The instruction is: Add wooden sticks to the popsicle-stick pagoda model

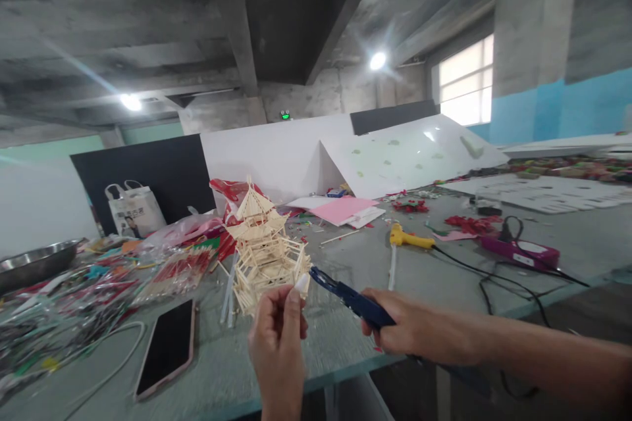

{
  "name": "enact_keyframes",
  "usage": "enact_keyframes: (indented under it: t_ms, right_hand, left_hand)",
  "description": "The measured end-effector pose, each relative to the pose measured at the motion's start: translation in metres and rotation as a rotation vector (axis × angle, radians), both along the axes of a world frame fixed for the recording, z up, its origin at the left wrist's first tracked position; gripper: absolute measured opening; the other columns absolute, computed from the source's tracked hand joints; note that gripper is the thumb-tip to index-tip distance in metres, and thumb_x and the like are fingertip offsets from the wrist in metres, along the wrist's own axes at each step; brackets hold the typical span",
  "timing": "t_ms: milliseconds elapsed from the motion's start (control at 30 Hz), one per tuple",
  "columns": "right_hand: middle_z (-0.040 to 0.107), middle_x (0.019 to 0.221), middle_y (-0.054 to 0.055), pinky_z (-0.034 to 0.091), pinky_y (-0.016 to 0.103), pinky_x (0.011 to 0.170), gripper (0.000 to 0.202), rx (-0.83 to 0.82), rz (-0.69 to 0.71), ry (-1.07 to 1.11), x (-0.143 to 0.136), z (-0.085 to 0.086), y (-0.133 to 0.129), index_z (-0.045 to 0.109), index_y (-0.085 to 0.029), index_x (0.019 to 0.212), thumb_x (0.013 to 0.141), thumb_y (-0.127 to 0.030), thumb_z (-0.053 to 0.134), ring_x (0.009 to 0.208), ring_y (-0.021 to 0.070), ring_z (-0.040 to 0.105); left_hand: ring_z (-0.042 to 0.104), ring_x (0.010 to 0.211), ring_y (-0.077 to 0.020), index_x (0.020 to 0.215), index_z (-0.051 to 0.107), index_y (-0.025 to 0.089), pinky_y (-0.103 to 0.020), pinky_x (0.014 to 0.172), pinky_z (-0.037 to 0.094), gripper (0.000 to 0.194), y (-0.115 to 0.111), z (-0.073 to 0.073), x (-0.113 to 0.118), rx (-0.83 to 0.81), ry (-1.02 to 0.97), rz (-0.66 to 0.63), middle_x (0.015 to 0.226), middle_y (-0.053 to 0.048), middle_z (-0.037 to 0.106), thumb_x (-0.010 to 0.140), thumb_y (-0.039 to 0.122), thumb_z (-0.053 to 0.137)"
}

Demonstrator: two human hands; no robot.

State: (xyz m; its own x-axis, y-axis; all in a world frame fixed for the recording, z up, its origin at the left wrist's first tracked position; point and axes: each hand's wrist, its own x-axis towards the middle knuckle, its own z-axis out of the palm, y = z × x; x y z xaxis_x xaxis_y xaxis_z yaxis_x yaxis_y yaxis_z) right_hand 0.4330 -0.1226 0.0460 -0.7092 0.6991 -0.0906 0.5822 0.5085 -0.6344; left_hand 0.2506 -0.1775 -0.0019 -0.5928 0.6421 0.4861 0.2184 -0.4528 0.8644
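A pale wooden stick model of a tiered tower [269,253] stands on the grey table. In front of its lower right side, my left hand [280,335] pinches a small white piece [301,283] between thumb and fingertips. My right hand [395,321] is wrapped round the handles of dark blue pliers [353,299]. The tip of the pliers points left, near the tower's right edge and just to the right of the white piece. Whether the pliers' jaws touch anything cannot be told.
A phone [168,348] lies at the left front, beside a white cable and heaped plastic packets [89,283]. A yellow glue gun [412,237] and a purple power strip [519,252] with black cords lie to the right. Pink paper [345,209] lies behind.
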Motion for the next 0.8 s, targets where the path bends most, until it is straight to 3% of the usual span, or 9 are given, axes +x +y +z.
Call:
enact_keyframes:
  t_ms: [400, 800]
  right_hand:
    - [0.052, 0.076, 0.000, 0.035, 0.023, 0.061, 0.017, 0.024, -0.011, 0.008, -0.007, -0.003, 0.004, 0.048, -0.016, 0.082, 0.067, -0.022, 0.046, 0.070, 0.0133, 0.047]
    - [0.047, 0.069, -0.001, 0.032, 0.021, 0.053, 0.015, 0.030, -0.026, 0.002, -0.011, 0.011, 0.002, 0.047, -0.015, 0.083, 0.068, -0.020, 0.046, 0.063, 0.0116, 0.044]
  left_hand:
    - [0.051, 0.046, -0.0092, 0.081, 0.058, 0.019, -0.019, 0.047, 0.042, 0.026, 0.014, -0.008, 0.005, -0.036, 0.122, 0.085, 0.058, 0.003, 0.057, 0.079, 0.045, 0.053]
    - [0.052, 0.044, -0.0083, 0.079, 0.057, 0.019, -0.018, 0.045, 0.042, 0.024, 0.025, 0.002, 0.007, -0.014, 0.101, 0.069, 0.060, 0.003, 0.060, 0.080, 0.043, 0.053]
